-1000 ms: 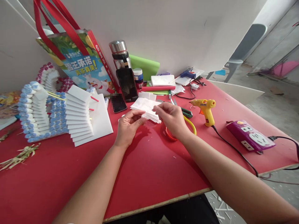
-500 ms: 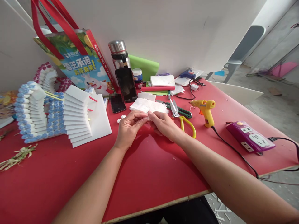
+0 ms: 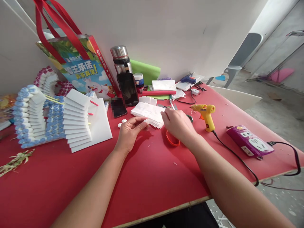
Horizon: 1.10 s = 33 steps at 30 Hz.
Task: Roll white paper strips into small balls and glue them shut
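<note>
- A small white paper piece [image 3: 147, 121] is pinched between the nearly closed thumb and fingertips of the left hand [image 3: 129, 133], near the white paper stack [image 3: 148, 110].
- The right hand [image 3: 179, 125] is curled; its grip cannot be told.
- The steel bottle [image 3: 119, 52] and white-lidded jar [image 3: 139, 80] are capped; contents are hidden.

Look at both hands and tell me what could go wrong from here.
The small white piece pinched by the left hand could slip among the loose white sheets beside it.

The right hand is just above the red loop and might knock it.

The yellow glue gun has a black cord running near the right forearm; a snag could drag the gun. I can't tell whether it's hot.
</note>
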Available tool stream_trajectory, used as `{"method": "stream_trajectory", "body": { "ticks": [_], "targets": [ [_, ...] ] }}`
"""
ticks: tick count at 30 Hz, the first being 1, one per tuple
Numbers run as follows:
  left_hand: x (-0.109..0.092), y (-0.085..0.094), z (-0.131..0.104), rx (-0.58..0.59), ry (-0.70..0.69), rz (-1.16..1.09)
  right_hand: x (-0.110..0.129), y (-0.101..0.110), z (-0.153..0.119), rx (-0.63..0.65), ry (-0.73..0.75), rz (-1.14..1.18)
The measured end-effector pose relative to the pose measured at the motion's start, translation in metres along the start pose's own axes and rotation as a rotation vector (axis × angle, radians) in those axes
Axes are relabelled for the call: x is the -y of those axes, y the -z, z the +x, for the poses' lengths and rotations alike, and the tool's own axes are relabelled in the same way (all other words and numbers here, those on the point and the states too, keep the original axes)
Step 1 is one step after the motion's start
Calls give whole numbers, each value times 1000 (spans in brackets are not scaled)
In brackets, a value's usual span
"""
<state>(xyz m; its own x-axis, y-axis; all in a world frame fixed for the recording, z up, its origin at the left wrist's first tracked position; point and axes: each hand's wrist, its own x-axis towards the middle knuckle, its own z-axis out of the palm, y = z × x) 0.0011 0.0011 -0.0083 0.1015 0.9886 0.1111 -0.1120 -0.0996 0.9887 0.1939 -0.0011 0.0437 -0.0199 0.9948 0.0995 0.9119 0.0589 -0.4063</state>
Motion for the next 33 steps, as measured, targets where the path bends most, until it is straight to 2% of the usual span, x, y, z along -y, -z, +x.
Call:
{"method": "stream_trajectory", "body": {
  "ticks": [2, 4, 6, 9, 14, 19, 22, 26, 33],
  "targets": [
    [1, 2, 1, -14, 17, -46, -5, 11, -3, 63, -109, -237],
    [2, 4, 3, -25, 43, -107, -11, 14, -10, 131, -155, -387],
    [2, 4, 4, -28, 76, -177, -17, 9, -18, 163, -166, -469],
    [2, 4, 4, -20, 111, -256, -21, -3, -29, 145, -179, -488],
    [-1, 4, 3, -44, 142, -314, -30, -5, -35, 208, -217, -336],
    [-6, 2, 2, -61, 174, -359, -50, 10, -44, 120, -213, -142],
    [-9, -4, 0, -63, 201, -401, -54, 14, -54, 114, -146, 71],
    [-13, -13, -5, -40, 234, -429, -47, 11, -64, 111, 35, 257],
    [-11, -15, -8, 6, 233, -468, -39, 0, -72, 63, 194, 200]
  ]
}}
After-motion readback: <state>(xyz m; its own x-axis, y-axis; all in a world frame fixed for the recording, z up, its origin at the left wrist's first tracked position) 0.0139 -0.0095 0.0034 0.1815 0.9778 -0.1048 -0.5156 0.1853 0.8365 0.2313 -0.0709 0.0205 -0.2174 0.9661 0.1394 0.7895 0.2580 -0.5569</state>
